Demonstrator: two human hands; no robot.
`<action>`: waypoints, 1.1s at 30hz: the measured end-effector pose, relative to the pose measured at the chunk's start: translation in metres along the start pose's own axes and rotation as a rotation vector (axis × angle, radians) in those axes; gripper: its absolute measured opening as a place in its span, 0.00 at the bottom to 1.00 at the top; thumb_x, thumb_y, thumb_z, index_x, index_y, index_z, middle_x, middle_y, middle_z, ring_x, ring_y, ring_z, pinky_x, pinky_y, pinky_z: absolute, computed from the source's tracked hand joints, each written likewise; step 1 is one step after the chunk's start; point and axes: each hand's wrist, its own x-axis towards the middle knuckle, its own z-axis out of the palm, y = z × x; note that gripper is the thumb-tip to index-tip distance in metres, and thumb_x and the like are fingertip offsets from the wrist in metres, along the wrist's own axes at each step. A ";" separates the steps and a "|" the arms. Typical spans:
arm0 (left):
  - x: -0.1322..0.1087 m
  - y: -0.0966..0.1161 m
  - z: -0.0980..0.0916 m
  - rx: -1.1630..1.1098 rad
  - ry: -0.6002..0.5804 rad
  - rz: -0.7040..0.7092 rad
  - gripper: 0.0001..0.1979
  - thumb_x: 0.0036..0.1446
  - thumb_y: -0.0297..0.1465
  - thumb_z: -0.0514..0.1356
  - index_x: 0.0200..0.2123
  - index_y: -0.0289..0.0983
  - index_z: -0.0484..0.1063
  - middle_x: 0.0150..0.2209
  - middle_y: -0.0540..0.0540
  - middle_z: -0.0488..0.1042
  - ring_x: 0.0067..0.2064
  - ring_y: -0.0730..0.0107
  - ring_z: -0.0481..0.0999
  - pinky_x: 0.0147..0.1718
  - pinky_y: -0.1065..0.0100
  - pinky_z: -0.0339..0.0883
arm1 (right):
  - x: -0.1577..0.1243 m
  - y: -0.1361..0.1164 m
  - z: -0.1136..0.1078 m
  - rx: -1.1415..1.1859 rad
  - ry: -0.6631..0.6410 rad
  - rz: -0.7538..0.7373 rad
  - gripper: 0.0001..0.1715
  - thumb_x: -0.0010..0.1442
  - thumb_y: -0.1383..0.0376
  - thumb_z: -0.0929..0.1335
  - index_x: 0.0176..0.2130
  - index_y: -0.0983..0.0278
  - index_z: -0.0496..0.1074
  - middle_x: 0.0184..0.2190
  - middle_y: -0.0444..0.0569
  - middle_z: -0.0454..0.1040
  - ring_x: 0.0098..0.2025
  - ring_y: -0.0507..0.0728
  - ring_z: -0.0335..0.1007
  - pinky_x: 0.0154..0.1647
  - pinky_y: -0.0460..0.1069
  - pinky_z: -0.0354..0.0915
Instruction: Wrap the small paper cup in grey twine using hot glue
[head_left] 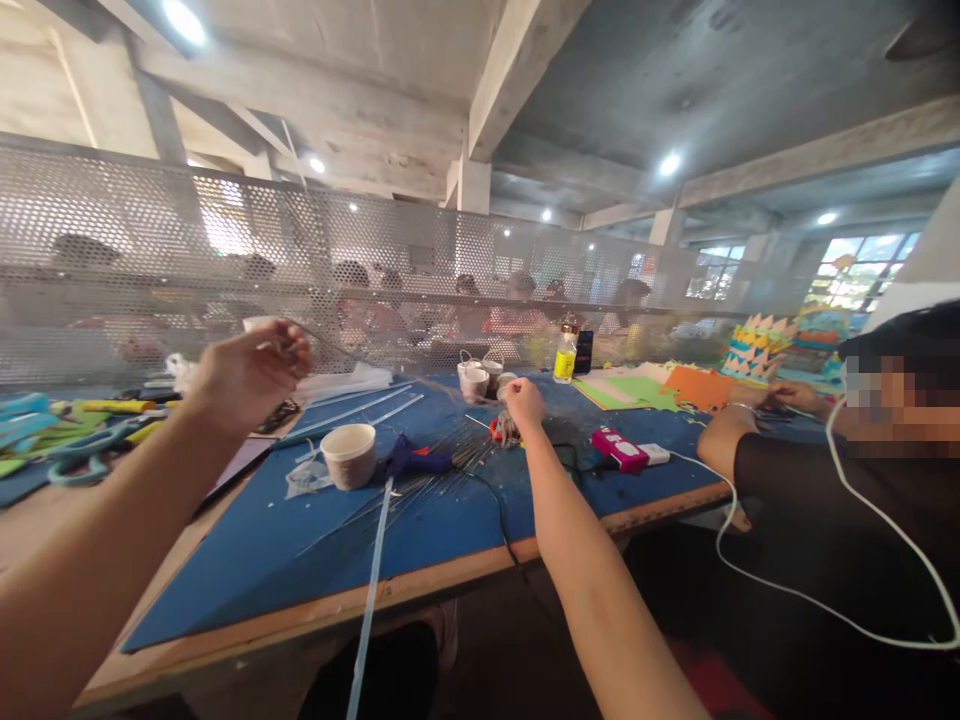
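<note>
My left hand point(247, 372) is raised above the left side of the table, fingers pinched on a thin wire that runs right toward the middle. My right hand point(523, 402) reaches far across the blue mat point(315, 545), closed over a small tangle of wire and something red by the thin metal rods point(450, 462). What it grips is too small to name. A paper cup point(349, 455) stands between my arms, with a dark blue glue gun point(412, 462) beside it.
A co-worker in black point(825, 500) sits at right with a white cable point(787, 590). A pink device point(619, 449), yellow bottle point(564, 360), small cups point(476, 380), coloured paper point(652, 388) and blue scissors point(82, 450) lie around. A perforated metal screen point(375, 270) backs the table.
</note>
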 end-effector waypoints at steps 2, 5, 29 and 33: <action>-0.006 -0.014 0.018 -0.070 -0.112 -0.114 0.04 0.61 0.22 0.59 0.37 0.33 0.73 0.27 0.49 0.70 0.29 0.76 0.68 0.30 0.75 0.67 | -0.007 -0.013 0.008 0.067 -0.086 -0.101 0.12 0.64 0.65 0.65 0.43 0.62 0.79 0.50 0.54 0.78 0.56 0.60 0.71 0.56 0.52 0.64; -0.018 -0.033 0.048 0.073 -0.266 -0.221 0.08 0.56 0.23 0.65 0.40 0.31 0.79 0.26 0.49 0.71 0.28 0.76 0.68 0.28 0.74 0.67 | -0.021 -0.038 0.019 0.195 -0.273 -0.242 0.13 0.65 0.61 0.67 0.46 0.58 0.78 0.49 0.48 0.80 0.53 0.55 0.74 0.57 0.48 0.65; -0.076 -0.025 0.064 0.503 -0.307 -0.085 0.12 0.54 0.40 0.69 0.32 0.37 0.81 0.22 0.47 0.72 0.25 0.70 0.68 0.26 0.69 0.65 | -0.064 -0.072 0.020 0.922 -1.332 -0.304 0.29 0.58 0.45 0.74 0.54 0.55 0.75 0.53 0.52 0.77 0.59 0.60 0.71 0.59 0.56 0.66; -0.074 -0.029 0.064 0.507 -0.297 -0.056 0.13 0.55 0.41 0.69 0.35 0.37 0.81 0.23 0.48 0.72 0.25 0.70 0.68 0.26 0.68 0.64 | -0.066 -0.070 0.018 0.874 -1.411 -0.257 0.22 0.58 0.46 0.74 0.37 0.62 0.77 0.22 0.40 0.68 0.26 0.51 0.69 0.48 0.54 0.72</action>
